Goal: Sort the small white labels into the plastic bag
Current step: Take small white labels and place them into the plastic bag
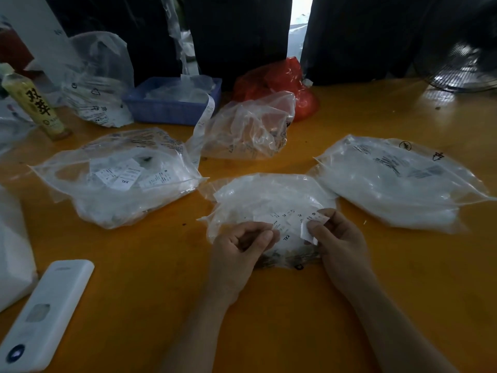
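Orange tabletop (403,292) carries several clear bags. Centre plastic bag (269,200) lies flat, white labels (285,224) loose on it. Left hand (239,249) pinches the bag film; right hand (336,238) pinches one label (306,232) above the bag

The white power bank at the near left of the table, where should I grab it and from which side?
Grip the white power bank across its two long edges near the middle, coming down from above with the left hand, which is nearer. It lies flat on the yellow table, long and slim with rounded edges, so a pinch across the narrow width likely holds best.
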